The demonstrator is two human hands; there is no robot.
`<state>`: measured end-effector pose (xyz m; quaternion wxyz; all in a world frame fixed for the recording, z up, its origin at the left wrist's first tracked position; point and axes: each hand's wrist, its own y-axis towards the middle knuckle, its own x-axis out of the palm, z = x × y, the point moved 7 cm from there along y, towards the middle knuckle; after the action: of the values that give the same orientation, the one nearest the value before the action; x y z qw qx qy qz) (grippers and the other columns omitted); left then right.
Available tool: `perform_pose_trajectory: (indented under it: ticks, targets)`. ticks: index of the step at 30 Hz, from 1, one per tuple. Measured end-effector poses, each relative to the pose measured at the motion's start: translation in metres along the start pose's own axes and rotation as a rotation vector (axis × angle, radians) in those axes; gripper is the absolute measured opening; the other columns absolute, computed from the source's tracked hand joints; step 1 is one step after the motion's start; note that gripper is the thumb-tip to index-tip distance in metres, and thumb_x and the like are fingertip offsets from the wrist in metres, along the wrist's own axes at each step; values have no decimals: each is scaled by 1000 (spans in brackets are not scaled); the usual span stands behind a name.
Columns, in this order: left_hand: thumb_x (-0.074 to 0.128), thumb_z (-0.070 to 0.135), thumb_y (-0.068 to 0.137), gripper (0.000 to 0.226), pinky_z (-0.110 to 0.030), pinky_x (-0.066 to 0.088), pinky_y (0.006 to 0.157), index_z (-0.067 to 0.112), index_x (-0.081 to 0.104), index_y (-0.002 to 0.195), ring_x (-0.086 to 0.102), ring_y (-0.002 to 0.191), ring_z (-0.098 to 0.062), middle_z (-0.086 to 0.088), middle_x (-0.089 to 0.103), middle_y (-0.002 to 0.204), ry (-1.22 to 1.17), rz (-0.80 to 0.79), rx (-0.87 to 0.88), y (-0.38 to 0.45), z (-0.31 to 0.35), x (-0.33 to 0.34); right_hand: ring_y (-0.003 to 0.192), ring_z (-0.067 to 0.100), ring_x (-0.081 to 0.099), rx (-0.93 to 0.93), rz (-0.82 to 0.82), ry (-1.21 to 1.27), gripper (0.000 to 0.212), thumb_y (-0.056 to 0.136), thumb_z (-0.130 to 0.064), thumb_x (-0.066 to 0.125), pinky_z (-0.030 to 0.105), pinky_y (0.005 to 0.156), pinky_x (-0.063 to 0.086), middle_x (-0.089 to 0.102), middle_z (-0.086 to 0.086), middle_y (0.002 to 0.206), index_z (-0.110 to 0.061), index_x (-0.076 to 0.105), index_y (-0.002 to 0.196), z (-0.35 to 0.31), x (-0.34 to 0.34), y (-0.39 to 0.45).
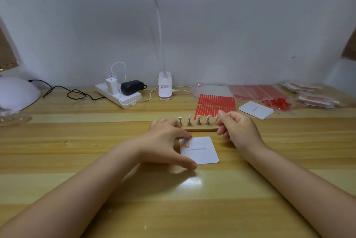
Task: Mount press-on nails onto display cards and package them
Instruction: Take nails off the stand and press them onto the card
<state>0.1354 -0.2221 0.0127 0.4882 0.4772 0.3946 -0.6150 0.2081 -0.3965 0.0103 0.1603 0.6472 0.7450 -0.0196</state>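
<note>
A white display card [202, 153] printed "Handmade Nail" lies flat on the wooden table [77, 160]. One pink press-on nail [186, 143] sits at its top left corner. My left hand [165, 141] rests on the card's left edge, forefinger on that nail, thumb at the lower left corner. Behind the card stands a wooden nail stand [200, 128] with small metal pegs, three of them topped by pink nails [199, 116]. My right hand [238, 130] hovers at the stand's right end, fingers curled; whether it pinches a nail is hidden.
A sheet of red adhesive strips [215, 103] lies behind the stand, and a stack of blank cards [256, 109] to its right. Clear bags and packed sets [316, 97] fill the far right. A power strip [119, 93], lamp base [165, 87] and white nail lamp [17, 93] stand at the back.
</note>
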Motion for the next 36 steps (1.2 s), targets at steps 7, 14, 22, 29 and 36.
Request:
perform_pose_trajectory:
  ticks: [7, 14, 22, 29, 36]
  targets:
    - [49, 58, 83, 26, -31, 27, 84, 36, 59, 93, 44, 103, -14, 17, 55, 98, -137, 540, -204, -1, -28, -29, 51, 9, 48, -40, -16, -47, 33, 93, -31, 55, 27, 56, 43, 60, -6, 53, -5, 62, 75, -2, 0, -2]
    - [57, 45, 88, 52, -30, 22, 97, 31, 42, 136, 35, 124, -13, 14, 55, 129, -187, 439, -246, 18, -40, -4, 52, 9, 43, -143, -13, -157, 28, 88, -23, 63, 24, 52, 37, 54, -1, 57, -6, 57, 67, -6, 9, -4]
    - [70, 40, 79, 56, -24, 20, 85, 24, 50, 129, 43, 106, -10, 24, 55, 97, -219, 619, -80, 10, -20, -17, 48, -2, 47, -332, -43, -327, 20, 85, -17, 67, 11, 50, 32, 48, -14, 49, -21, 67, 66, -19, 25, -12]
    - [71, 54, 68, 60, -27, 24, 83, 19, 60, 116, 50, 96, -10, 18, 64, 89, -179, 713, 104, -3, 5, -21, 59, -11, 52, -418, -62, -311, 11, 84, -19, 72, 7, 58, 35, 50, -23, 46, -11, 78, 89, -23, 24, -15]
    - [79, 44, 68, 55, -27, 24, 82, 18, 61, 113, 55, 96, -13, 15, 67, 90, -156, 723, 134, -3, 8, -20, 60, 5, 53, -463, -78, -377, 11, 88, -21, 68, 25, 62, 41, 66, -9, 64, -18, 79, 87, -25, 29, -18]
